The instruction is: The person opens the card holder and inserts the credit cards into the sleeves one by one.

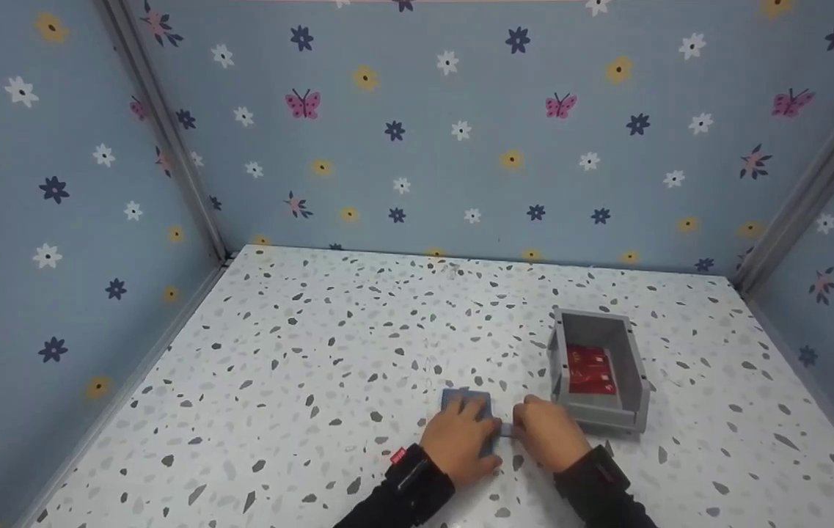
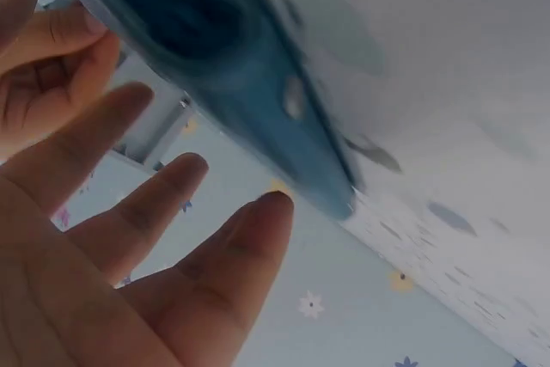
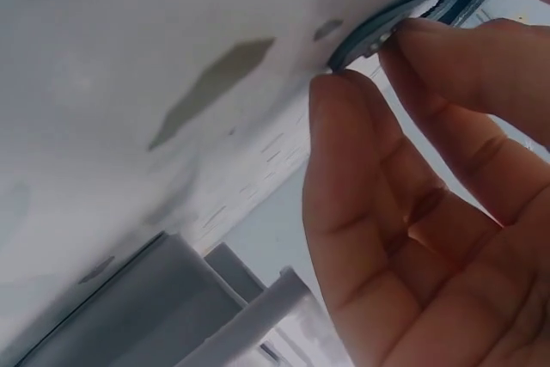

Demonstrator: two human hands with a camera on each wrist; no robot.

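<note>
A blue folded wallet (image 1: 453,397) lies on the table beneath my left hand (image 1: 458,444), whose fingers are spread over it. In the left wrist view the wallet (image 2: 258,100) shows its hollow fold and a small shiny snap (image 2: 294,97); the fingers (image 2: 249,255) there are extended. My right hand (image 1: 550,434) pinches the wallet's short strap (image 1: 506,430) at its right side. The right wrist view has thumb and fingertips gripping the end of that strap (image 3: 365,39), which bears small shiny studs.
Right of the hands stands a grey plastic bin (image 1: 604,418) with red cards or packets (image 1: 590,370) inside. Its grey wall (image 3: 146,307) rises close to my right hand. Flower-patterned panels (image 1: 424,147) enclose the speckled white table (image 1: 299,352) at the back and sides.
</note>
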